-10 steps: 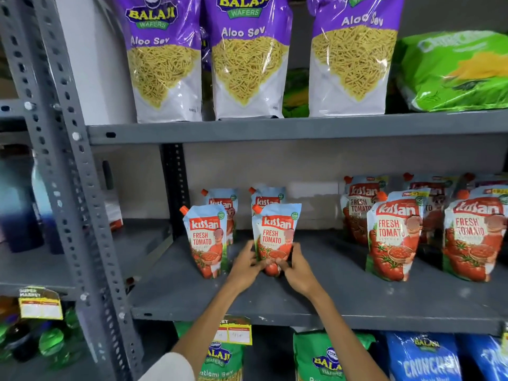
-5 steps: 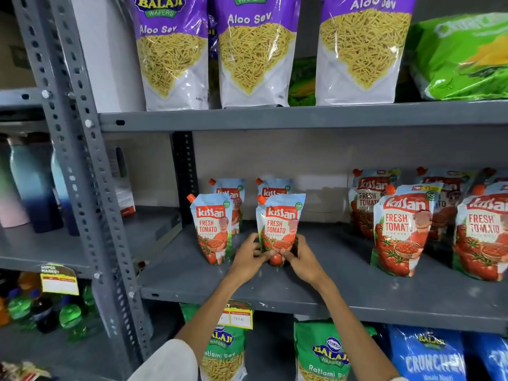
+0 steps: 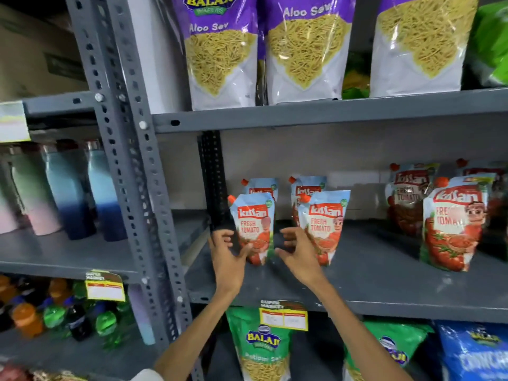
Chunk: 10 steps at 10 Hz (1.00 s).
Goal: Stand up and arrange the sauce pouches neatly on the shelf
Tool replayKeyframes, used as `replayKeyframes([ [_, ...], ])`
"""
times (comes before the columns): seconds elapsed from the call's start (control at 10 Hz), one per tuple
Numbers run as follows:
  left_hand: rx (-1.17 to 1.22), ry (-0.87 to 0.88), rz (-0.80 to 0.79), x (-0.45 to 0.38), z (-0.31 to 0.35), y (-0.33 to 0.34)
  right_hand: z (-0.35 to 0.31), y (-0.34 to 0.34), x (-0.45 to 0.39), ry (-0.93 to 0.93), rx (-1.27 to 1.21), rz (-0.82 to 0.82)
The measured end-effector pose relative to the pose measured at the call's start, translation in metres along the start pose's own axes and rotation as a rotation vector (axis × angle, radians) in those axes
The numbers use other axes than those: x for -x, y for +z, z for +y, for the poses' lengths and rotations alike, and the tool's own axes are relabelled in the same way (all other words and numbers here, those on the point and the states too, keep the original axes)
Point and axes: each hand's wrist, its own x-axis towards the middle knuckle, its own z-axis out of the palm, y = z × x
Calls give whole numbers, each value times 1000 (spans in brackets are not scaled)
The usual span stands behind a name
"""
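Both forearms reaching up and forward over the front edge of the grey shelf (image 3: 384, 273). Left hand (image 3: 228, 257) spread open, fingers curled loosely, thumb at the lower left edge of the front-left pouch (image 3: 254, 228), maybe brushing it, cannot tell for sure; nothing gripped. Right hand (image 3: 298, 254) also open, fingers half curled, sitting in the gap between front-left pouch and front-right pouch (image 3: 325, 225), overlapping the front-right pouch's lower left corner; contact unclear, no grip. Versus half a second back: both hands then pinched on the base of the front-right pouch, now released and shifted left toward the front-left pouch. Front-right pouch left standing, leaning slightly to the right. Front-left pouch upright, orange cap at top left. Behind front-left pouch: rear-left pouch (image 3: 261, 187), upright. To the right of that, behind front-right pouch: rear-right pouch (image 3: 308, 188), upright. Well right of front-left pouch on the same shelf: cluster of larger tomato pouches (image 3: 453, 224), standing. Above front-left pouch, one shelf up: Aloo Sev bags (image 3: 305, 50). Below it: green Balaji bag (image 3: 261, 345) behind a yellow price tag (image 3: 283, 316). Left of it, past the perforated upright (image 3: 129, 160): gradient bottles (image 3: 68, 188).
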Motion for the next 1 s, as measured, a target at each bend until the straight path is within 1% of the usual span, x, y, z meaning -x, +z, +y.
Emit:
replayKeyframes([
  [0.1, 45, -132, -257, -28, -23, -16, 3, 33, -9, 45, -17, -118],
  [0.2, 52, -231, -516, -42, -36, -20, 13, 49, -17, 71, 46, -126],
  [0.3, 21, -173, -645, -42, -38, -13, 19, 50, -17, 64, 102, -121],
  [0.5, 18, -172, -667, -44, -35, -7, 20, 50, -19, 97, 161, -127],
  [0.8, -49, -166, -702, -43, -35, -12, 11, 48, -10, 140, 117, -99],
  [0.9, -151, -107, -614, -31, -26, -22, -4, 41, 10, 90, 196, -53],
  [1.0, -313, 246, -413, -13, -14, -32, -18, 34, 33, -168, 490, 178],
])
